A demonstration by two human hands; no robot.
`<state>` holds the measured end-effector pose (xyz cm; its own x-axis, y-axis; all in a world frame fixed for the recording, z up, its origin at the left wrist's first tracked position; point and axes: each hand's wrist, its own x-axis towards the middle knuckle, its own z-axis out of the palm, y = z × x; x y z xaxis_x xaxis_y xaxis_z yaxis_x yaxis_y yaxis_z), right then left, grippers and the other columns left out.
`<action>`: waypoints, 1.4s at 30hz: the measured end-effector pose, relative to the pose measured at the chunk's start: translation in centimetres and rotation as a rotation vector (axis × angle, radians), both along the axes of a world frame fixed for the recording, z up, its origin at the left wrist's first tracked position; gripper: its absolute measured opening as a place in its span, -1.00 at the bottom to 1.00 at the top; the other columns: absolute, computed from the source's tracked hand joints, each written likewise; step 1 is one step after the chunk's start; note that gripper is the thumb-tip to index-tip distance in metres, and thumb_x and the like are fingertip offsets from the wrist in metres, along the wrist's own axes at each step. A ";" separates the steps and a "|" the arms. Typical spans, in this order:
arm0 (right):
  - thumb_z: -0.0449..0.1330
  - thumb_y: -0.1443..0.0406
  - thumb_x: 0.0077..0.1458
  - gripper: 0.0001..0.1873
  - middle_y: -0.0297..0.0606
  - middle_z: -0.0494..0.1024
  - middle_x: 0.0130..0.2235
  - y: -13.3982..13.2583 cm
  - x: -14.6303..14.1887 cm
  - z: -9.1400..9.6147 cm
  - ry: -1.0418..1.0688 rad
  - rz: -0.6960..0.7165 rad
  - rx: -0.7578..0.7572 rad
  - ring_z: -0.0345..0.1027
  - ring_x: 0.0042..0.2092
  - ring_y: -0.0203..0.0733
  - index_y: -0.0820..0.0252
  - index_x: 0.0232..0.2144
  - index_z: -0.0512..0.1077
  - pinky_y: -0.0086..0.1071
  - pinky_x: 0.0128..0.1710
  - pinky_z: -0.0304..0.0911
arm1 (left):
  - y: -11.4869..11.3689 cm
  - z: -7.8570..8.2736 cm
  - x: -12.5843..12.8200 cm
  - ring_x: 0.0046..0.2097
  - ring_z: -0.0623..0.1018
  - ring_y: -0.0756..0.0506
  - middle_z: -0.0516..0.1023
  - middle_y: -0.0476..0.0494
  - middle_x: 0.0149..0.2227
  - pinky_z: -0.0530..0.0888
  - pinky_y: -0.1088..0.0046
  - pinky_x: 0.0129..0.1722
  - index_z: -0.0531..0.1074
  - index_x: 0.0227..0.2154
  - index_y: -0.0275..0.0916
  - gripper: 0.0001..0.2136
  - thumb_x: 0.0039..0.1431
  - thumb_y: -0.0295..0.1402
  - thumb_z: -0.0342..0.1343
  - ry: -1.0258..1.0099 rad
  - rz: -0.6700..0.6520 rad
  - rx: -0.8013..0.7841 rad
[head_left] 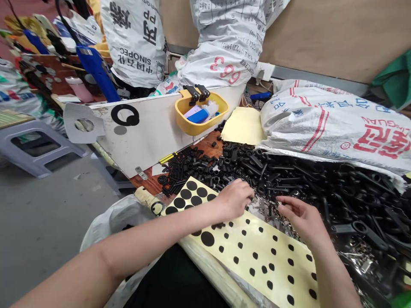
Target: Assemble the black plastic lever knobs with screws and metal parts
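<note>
My left hand (234,199) is closed, its fingers curled down over the far edge of a yellow sticker sheet (257,239). What it holds is hidden beneath the fingers. My right hand (302,220) reaches in from the right, thumb and forefinger nearly together in a pinch; anything between them is too small to name. Small silvery metal pieces (265,207) lie scattered between the two hands. The sheet carries large black round stickers (207,238) at its left and smaller black dots (255,256) across the rest. My left forearm crosses over it.
Black plastic parts (289,171) are heaped behind and right of my hands. A yellow bin (201,122) hangs on a white board (154,132). Yellow sheets (243,126) lie by a white woven sack (337,119). A grey stool (38,141) stands at left.
</note>
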<state>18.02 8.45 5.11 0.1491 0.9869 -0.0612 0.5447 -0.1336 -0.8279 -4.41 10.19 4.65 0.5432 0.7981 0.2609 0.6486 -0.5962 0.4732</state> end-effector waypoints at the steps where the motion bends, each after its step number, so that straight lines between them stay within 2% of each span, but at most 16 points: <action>1: 0.28 0.02 -0.28 -0.50 -0.36 0.39 -0.62 -0.5 -0.1 0.1 0.051 -0.014 -0.006 0.19 -0.61 -0.34 0.24 -0.31 0.54 -0.42 -0.61 0.10 | 1.5 0.0 0.8 -0.13 0.43 -0.16 0.53 -0.23 -0.22 0.42 0.32 -0.11 0.48 -0.29 -0.30 -0.83 0.12 -0.57 0.02 0.013 0.011 -0.004; 5: 0.37 -0.01 -0.32 -0.52 -0.24 0.50 -0.56 -3.2 -0.2 0.7 0.290 -0.082 -0.038 0.33 -0.56 -0.27 0.26 -0.44 0.50 -0.44 -0.62 0.23 | 6.5 -0.6 2.7 -0.14 0.48 -0.20 0.55 -0.25 -0.25 0.43 0.31 -0.15 0.52 -0.32 -0.32 -0.72 -0.06 -0.71 0.05 0.068 0.046 -0.029; 9: 0.40 0.02 -0.29 -0.55 -0.14 0.57 -0.46 -6.2 0.4 0.8 0.372 -0.115 -0.063 0.40 -0.49 -0.23 0.26 -0.44 0.51 -0.40 -0.52 0.39 | 8.1 -1.4 3.0 -0.16 0.52 -0.18 0.58 -0.21 -0.27 0.43 0.35 -0.15 0.54 -0.34 -0.29 -0.71 -0.07 -0.71 0.06 0.078 0.056 -0.053; 14: 0.41 0.09 -0.26 -0.64 -0.14 0.58 -0.41 -8.7 0.7 -0.2 0.412 -0.149 0.019 0.39 -0.48 -0.24 0.24 -0.49 0.52 -0.42 -0.51 0.40 | 8.3 -1.8 2.9 -0.15 0.54 -0.17 0.60 -0.20 -0.25 0.43 0.35 -0.15 0.55 -0.31 -0.27 -0.70 -0.07 -0.70 0.07 0.075 0.087 -0.063; 19: 0.42 0.10 -0.25 -0.65 -0.15 0.57 -0.39 -8.5 0.0 -1.5 0.537 -0.275 0.096 0.35 -0.49 -0.30 0.24 -0.50 0.48 -0.47 -0.54 0.34 | 8.0 -1.8 3.4 -0.17 0.54 -0.15 0.61 -0.19 -0.26 0.43 0.37 -0.14 0.56 -0.34 -0.27 -0.76 0.02 -0.64 0.05 0.075 0.037 -0.053; 24: 0.42 0.11 -0.22 -0.66 -0.37 0.42 -0.60 -7.5 -0.3 -2.9 0.576 -0.383 0.164 0.22 -0.57 -0.39 0.23 -0.50 0.45 -0.52 -0.59 0.22 | 7.0 -0.7 6.5 -0.13 0.50 -0.08 0.60 -0.11 -0.25 0.40 0.45 -0.12 0.55 -0.30 -0.22 -0.78 0.14 -0.55 0.01 0.090 -0.107 -0.013; 26: 0.40 0.10 -0.19 -0.66 -0.32 0.48 -0.52 -7.4 -0.2 -3.2 0.576 -0.365 0.157 0.25 -0.54 -0.38 0.22 -0.46 0.46 -0.52 -0.57 0.24 | 6.7 -0.3 8.1 -0.11 0.47 -0.10 0.57 -0.13 -0.24 0.39 0.44 -0.12 0.54 -0.29 -0.24 -0.82 0.14 -0.51 0.05 0.124 -0.169 0.000; 29: 0.39 0.10 -0.18 -0.66 -0.22 0.57 -0.36 -7.7 0.1 -3.4 0.558 -0.351 0.138 0.30 -0.50 -0.36 0.23 -0.42 0.48 -0.50 -0.53 0.30 | 6.7 -0.1 10.2 -0.06 0.41 -0.21 0.52 -0.27 -0.20 0.36 0.33 -0.10 0.55 -0.33 -0.33 -0.88 0.03 -0.50 0.16 0.185 -0.219 0.011; 32: 0.39 0.10 -0.19 -0.66 -0.21 0.58 -0.36 -7.8 0.6 -3.5 0.553 -0.370 0.120 0.30 -0.50 -0.38 0.23 -0.44 0.49 -0.51 -0.52 0.30 | 7.0 -0.3 11.2 -0.02 0.36 -0.28 0.48 -0.34 -0.20 0.31 0.23 -0.04 0.55 -0.40 -0.37 -0.90 -0.05 -0.53 0.21 0.199 -0.247 -0.003; 37: 0.40 0.08 -0.21 -0.64 -0.24 0.57 -0.42 -7.6 0.8 -3.2 0.567 -0.366 0.098 0.30 -0.52 -0.39 0.25 -0.47 0.48 -0.53 -0.54 0.27 | 6.9 -0.7 10.2 0.01 0.33 -0.26 0.45 -0.27 -0.20 0.25 0.20 0.05 0.53 -0.45 -0.33 -0.90 -0.10 -0.55 0.23 0.015 -0.253 -0.098; 40: 0.39 0.09 -0.20 -0.64 -0.24 0.57 -0.42 -7.6 0.6 -3.1 0.585 -0.367 0.106 0.31 -0.52 -0.38 0.25 -0.46 0.48 -0.51 -0.54 0.28 | 6.1 -0.7 8.3 0.07 0.30 -0.22 0.41 -0.26 -0.09 0.23 0.23 0.10 0.52 -0.32 -0.31 -0.88 0.02 -0.46 0.19 -0.212 -0.164 -0.192; 42: 0.39 0.11 -0.19 -0.66 -0.23 0.58 -0.40 -7.7 0.6 -3.3 0.582 -0.375 0.142 0.32 -0.51 -0.38 0.25 -0.44 0.48 -0.50 -0.53 0.29 | 5.2 -0.6 6.9 0.05 0.35 -0.19 0.41 -0.27 -0.05 0.31 0.26 0.05 0.48 -0.20 -0.31 -0.81 0.14 -0.40 0.10 -0.379 -0.097 -0.291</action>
